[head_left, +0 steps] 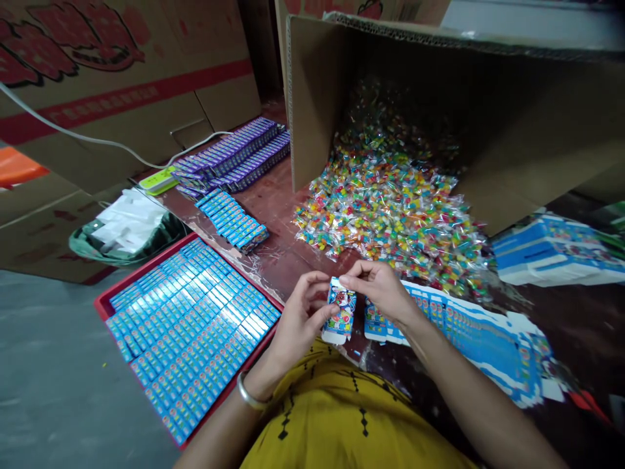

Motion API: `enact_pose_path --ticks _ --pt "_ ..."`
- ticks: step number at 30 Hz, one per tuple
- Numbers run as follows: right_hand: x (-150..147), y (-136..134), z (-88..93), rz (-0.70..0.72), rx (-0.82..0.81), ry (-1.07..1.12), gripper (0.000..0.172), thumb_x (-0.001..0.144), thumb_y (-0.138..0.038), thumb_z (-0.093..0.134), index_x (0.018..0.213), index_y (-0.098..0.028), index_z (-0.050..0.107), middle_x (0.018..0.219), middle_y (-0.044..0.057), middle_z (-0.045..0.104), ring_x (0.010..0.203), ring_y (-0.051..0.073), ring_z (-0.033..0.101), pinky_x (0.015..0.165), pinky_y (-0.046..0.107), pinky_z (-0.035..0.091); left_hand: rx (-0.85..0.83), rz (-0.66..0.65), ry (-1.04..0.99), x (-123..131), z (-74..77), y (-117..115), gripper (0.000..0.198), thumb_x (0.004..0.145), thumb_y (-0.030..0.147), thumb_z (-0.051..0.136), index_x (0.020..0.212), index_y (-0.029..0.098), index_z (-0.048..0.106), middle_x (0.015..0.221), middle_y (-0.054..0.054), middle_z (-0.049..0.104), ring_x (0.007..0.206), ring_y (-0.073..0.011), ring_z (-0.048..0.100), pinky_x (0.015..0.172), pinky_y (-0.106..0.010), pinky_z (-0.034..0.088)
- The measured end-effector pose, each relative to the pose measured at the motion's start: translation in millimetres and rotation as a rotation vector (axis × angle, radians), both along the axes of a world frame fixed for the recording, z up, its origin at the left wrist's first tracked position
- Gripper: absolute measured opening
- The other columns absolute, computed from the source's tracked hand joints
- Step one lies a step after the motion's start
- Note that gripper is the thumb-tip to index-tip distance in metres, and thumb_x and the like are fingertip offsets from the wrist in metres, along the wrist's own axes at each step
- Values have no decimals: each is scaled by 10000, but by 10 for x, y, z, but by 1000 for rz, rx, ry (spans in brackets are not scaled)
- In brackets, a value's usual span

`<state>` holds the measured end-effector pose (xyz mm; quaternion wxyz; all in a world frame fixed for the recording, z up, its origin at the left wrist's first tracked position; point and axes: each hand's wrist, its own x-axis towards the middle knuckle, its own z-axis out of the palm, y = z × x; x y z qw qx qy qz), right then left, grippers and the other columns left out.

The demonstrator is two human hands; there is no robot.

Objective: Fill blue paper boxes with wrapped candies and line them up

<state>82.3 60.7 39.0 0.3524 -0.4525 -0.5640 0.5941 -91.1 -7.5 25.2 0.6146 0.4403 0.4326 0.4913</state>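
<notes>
My left hand (310, 309) grips a small blue printed candy box (340, 311) by its left side, thumb across the front. The box stands roughly upright, with a white flap showing at its bottom end. At its top edge, my right hand (375, 286) pinches the box between thumb and fingers. Under and beyond my right forearm lies a fanned row of flat, unfilled blue boxes (469, 332). Just past my hands spreads a heap of small clear packets of colourful candy (390, 215), spilling from a large cardboard carton (315, 98) on its side.
A red tray (103, 311) at the left holds rows of blue boxes. Behind it are a stack of blue boxes (232, 220), purple boxes (234, 156) and a green basket (83, 246). More flat blue cartons (561, 251) lie right. A white cable (112, 142) crosses the left.
</notes>
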Motion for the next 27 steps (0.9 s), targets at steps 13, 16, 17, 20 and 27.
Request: enact_pose_path --ticks 13,16,17,20,27 --pt "-11 -126 11 39 220 -104 168 836 -341 679 758 -192 683 773 14 660 726 151 601 665 279 470 -25 -10 18 -47 3 20 391 844 242 667 1224 217 578 1084 -62 660 915 -167 626 790 -259 504" --pt "-4 -193 29 100 231 -117 119 839 -324 677 875 -215 708 936 40 679 852 180 642 685 280 507 -44 11 -3 -52 -34 17 306 845 248 667 1140 195 601 1018 -52 677 874 -153 633 769 -246 500" --pt "9 -181 21 123 238 -136 117 845 -323 671 882 -220 712 967 44 680 877 183 646 697 282 514 -51 12 -11 -56 -56 20 304 839 247 673 1129 193 598 1010 -50 678 870 -151 635 759 -242 501" --pt "63 -9 -47 145 312 -268 141 885 -332 617 904 -228 709 986 41 688 856 175 650 717 289 514 -78 54 -38 -91 -142 52 295 810 249 703 1070 188 579 948 -31 675 823 -134 637 723 -226 503" --pt "-17 539 -255 171 749 -981 237 898 -129 507 1051 -219 663 1063 90 640 992 234 584 780 336 468 -114 278 33 -274 -254 141 342 761 314 738 947 190 479 700 52 572 508 -62 531 452 -157 439"
